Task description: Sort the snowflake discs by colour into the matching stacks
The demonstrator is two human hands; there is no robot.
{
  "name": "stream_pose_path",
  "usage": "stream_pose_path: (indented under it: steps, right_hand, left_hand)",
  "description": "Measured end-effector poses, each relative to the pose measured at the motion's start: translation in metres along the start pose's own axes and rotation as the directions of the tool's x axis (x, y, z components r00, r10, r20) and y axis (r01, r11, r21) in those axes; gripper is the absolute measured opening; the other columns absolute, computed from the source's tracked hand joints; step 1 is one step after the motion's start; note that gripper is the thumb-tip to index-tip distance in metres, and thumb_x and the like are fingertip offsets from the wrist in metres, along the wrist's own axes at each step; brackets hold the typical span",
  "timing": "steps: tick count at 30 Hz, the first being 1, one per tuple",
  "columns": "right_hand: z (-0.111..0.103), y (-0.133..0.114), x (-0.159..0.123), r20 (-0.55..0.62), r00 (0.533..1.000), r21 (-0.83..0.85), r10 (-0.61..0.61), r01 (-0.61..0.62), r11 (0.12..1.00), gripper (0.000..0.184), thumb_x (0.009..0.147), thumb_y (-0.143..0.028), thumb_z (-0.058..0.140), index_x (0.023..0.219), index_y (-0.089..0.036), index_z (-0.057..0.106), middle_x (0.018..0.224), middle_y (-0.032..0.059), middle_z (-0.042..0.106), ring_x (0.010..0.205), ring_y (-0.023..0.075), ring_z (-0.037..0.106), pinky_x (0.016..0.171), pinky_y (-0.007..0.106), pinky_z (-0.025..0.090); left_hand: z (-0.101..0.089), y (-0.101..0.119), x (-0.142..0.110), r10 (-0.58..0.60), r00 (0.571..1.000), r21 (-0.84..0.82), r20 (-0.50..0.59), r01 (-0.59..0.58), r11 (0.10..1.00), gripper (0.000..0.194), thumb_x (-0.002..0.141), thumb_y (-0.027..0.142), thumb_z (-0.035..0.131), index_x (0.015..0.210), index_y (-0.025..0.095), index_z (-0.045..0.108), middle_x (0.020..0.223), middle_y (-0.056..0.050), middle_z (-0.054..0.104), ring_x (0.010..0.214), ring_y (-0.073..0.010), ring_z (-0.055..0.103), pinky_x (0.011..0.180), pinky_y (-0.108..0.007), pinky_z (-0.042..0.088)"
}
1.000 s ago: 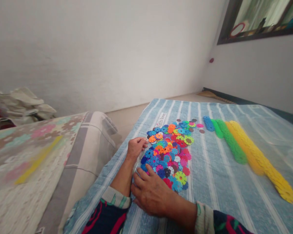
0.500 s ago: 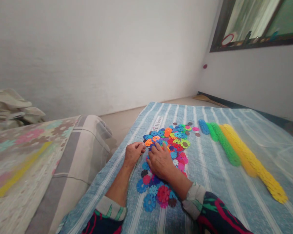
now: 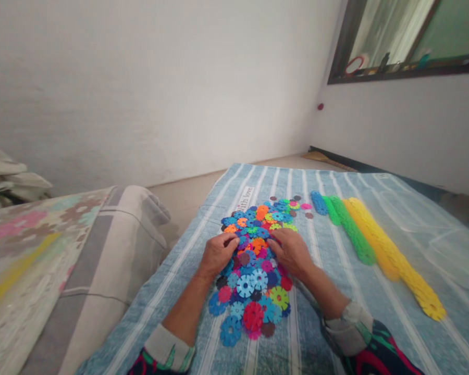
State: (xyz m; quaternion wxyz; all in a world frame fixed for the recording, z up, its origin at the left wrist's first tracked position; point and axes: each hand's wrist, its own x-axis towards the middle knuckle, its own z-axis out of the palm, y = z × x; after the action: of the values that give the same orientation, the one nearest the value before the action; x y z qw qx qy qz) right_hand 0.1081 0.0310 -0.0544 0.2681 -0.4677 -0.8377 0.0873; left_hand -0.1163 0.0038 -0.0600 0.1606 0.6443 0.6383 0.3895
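Note:
A heap of notched, flower-shaped plastic discs (image 3: 253, 316) in blue, red, orange, pink, green and brown lies on a blue-and-white striped cloth (image 3: 191, 291). My left hand (image 3: 218, 255) is at the heap's left edge, thumb and forefinger pinched together; whatever is between them is too small or hidden to name. At the right side of the heap, my right hand (image 3: 291, 252) has its fingers curled in, tips touching the discs. Its fingertips partly cover what they grip. Between both hands, blue and orange discs show.
Rows of linked discs lie to the right: blue (image 3: 319, 203), green (image 3: 352, 232) and yellow (image 3: 398, 258). Beside the yellow one is a clear plastic sheet (image 3: 453, 245). A covered surface (image 3: 82, 260) with a yellow strip (image 3: 23, 271) stands at left, across a gap.
My right hand has moved right, off the middle of the heap to its right side, uncovering discs there. My left hand stays at the left edge. The view has shifted slightly right.

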Motion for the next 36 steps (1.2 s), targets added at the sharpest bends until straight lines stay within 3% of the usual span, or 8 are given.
stream_pose_path:
  steps: [9, 16, 20, 25, 31, 36]
  right_hand:
    - [0.018, -0.013, -0.011, -0.142, 0.963, 0.043, -0.227, 0.236, 0.971, 0.016, 0.09, -0.025, 0.052, 0.082, -0.018, 0.065, 0.089, 0.0064, 0.061, 0.089, 0.0198, 0.052, 0.082, 0.032, 0.038]
    - [0.019, -0.005, 0.005, -0.117, 0.99, -0.028, -0.08, 0.077, 0.997, 0.014, 0.088, -0.025, 0.055, 0.083, -0.019, 0.066, 0.092, 0.0075, 0.061, 0.094, 0.021, 0.051, 0.084, 0.033, 0.037]
    - [0.018, -0.011, 0.023, -0.016, 1.0, -0.143, 0.018, -0.02, 0.99, 0.018, 0.087, -0.034, 0.057, 0.088, -0.019, 0.067, 0.098, 0.0093, 0.062, 0.099, 0.0235, 0.05, 0.086, 0.035, 0.036]
    - [0.023, -0.015, 0.032, 0.062, 0.996, -0.207, 0.058, -0.044, 0.977, 0.026, 0.088, -0.042, 0.056, 0.089, -0.019, 0.068, 0.099, 0.0106, 0.064, 0.102, 0.0254, 0.05, 0.088, 0.037, 0.034]
    - [0.032, -0.004, 0.028, -0.024, 1.0, -0.142, 0.006, -0.009, 0.99, 0.023, 0.092, -0.029, 0.05, 0.081, -0.019, 0.067, 0.09, 0.007, 0.065, 0.094, 0.0205, 0.052, 0.086, 0.033, 0.033]
    - [0.022, 0.012, 0.033, -0.142, 0.989, -0.068, -0.051, 0.042, 0.997, 0.026, 0.093, -0.025, 0.048, 0.074, -0.019, 0.065, 0.079, 0.0046, 0.065, 0.083, 0.0177, 0.054, 0.079, 0.03, 0.034]
  left_hand:
    - [0.004, -0.001, -0.002, 0.026, 0.999, -0.019, -0.038, -0.027, 0.999, 0.025, 0.078, 0.036, 0.053, 0.078, 0.018, 0.07, 0.075, 0.0, 0.071, 0.07, -0.0154, 0.064, 0.07, -0.025, 0.05]
    - [0.005, -0.002, 0.0, 0.157, 0.979, 0.071, -0.132, -0.148, 0.986, 0.019, 0.08, 0.031, 0.054, 0.079, 0.019, 0.069, 0.082, -0.003, 0.069, 0.074, -0.0152, 0.064, 0.071, -0.027, 0.051]
    - [0.01, 0.002, 0.002, 0.317, 0.94, 0.156, -0.128, -0.296, 0.942, 0.015, 0.081, 0.027, 0.056, 0.083, 0.02, 0.069, 0.086, -0.005, 0.07, 0.084, -0.0183, 0.064, 0.08, -0.033, 0.052]
    - [0.016, 0.0, 0.006, 0.455, 0.886, 0.256, -0.088, -0.422, 0.87, 0.016, 0.082, 0.02, 0.056, 0.089, 0.019, 0.07, 0.1, -0.008, 0.07, 0.098, -0.0224, 0.06, 0.092, -0.042, 0.049]
    - [0.022, 0.004, 0.016, 0.44, 0.898, 0.323, -0.023, -0.41, 0.853, 0.016, 0.078, 0.017, 0.058, 0.087, 0.016, 0.072, 0.102, -0.011, 0.069, 0.1, -0.0256, 0.058, 0.091, -0.045, 0.049]
    - [0.025, 0.008, 0.028, 0.39, 0.919, 0.356, 0.052, -0.382, 0.853, 0.016, 0.076, 0.02, 0.059, 0.084, 0.017, 0.073, 0.104, -0.012, 0.068, 0.101, -0.0277, 0.058, 0.092, -0.047, 0.047]
